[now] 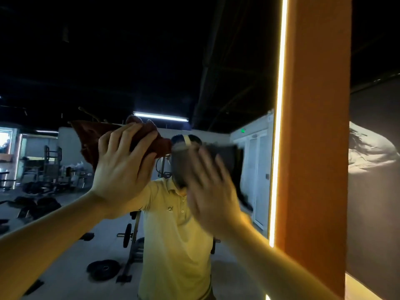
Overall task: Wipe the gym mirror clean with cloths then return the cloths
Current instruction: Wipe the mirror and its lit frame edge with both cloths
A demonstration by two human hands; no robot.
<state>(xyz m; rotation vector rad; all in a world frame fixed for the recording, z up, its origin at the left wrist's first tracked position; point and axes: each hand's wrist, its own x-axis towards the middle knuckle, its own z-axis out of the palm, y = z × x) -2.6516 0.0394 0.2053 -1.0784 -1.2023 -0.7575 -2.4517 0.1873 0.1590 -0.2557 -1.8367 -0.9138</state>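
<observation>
The large wall mirror (151, 61) has both cloths against its glass. The left hand (121, 167) presses the crumpled rust-red cloth (91, 137) with spread, nearly straight fingers. Just beside it the right hand (207, 187), motion-blurred, lies flat-fingered on the dark grey cloth (227, 156), near the lit orange pillar (313, 126).

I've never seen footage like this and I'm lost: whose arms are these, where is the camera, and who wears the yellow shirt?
There is one picture, taken by a camera worn on a person's head. The bare arms are the wearer's own. They face a gym mirror, so the figure in the yellow shirt is their reflection. The left hand presses a reddish-brown cloth against the glass; the right hand, blurred, presses a dark cloth. The orange pillar with a light strip stands at the mirror's right edge.
</observation>
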